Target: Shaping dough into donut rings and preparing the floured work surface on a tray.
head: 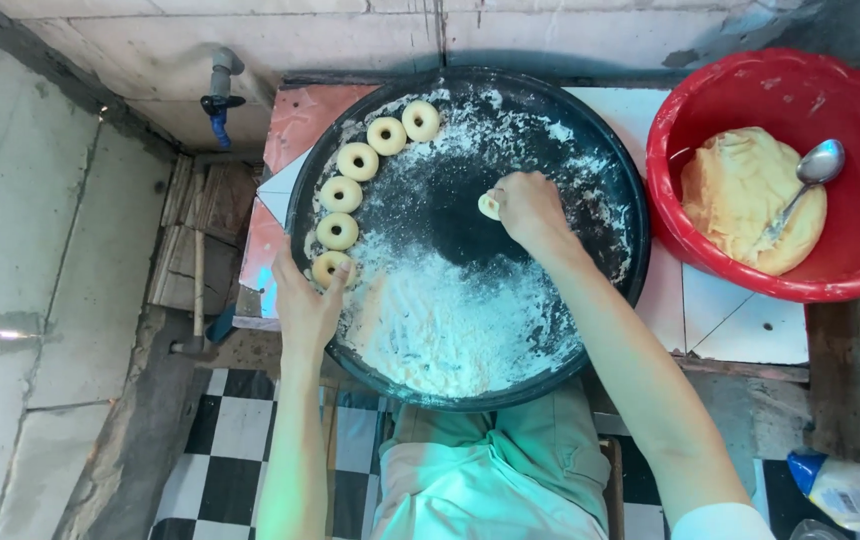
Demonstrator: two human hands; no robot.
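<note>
- Five dough rings on the tray's left edge: the first (421, 120), second (387, 135), third (358, 161), fourth (341, 194) and fifth (337, 231).
- A sixth ring (331, 268) sits partly under the left hand (306, 305).
- One small dough piece (490, 206) at the right hand (531, 209).
- One round black tray (605, 170), dusted with flour.
- One red bowl (740, 85), one dough lump (740, 190), one spoon (806, 180).
- One tap (220, 90).
- One plastic bottle (855, 495).
</note>
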